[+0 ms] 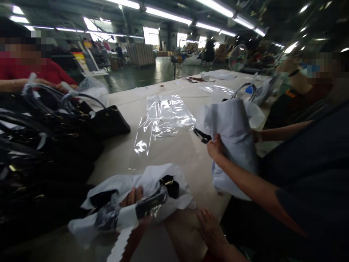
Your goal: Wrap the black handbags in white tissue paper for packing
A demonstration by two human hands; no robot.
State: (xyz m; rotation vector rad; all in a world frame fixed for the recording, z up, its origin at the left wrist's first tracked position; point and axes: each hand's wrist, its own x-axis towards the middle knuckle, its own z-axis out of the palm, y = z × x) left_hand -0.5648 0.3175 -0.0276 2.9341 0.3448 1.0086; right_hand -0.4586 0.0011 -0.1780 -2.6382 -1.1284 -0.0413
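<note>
A black handbag [170, 186] partly wrapped in white tissue paper [163, 171] lies in front of me, its handle covered in clear plastic [151, 204]. My left hand [132, 196] reaches under the handle, its curled fingers showing behind it. A white paper strip with a zigzag edge [121, 242] hangs below the handle. At the near table edge, my right hand [208, 223] has its fingers stretched out beside a brownish surface [185, 233] whose kind I cannot make out.
Several black handbags [106, 122] crowd the left side of the table [120, 160]. Clear plastic bags [169, 109] lie mid-table. At right, a co-worker's hands [216, 147] hold a white-wrapped bundle [234, 145] with a black strap [201, 135]. Other people sit across left and far right.
</note>
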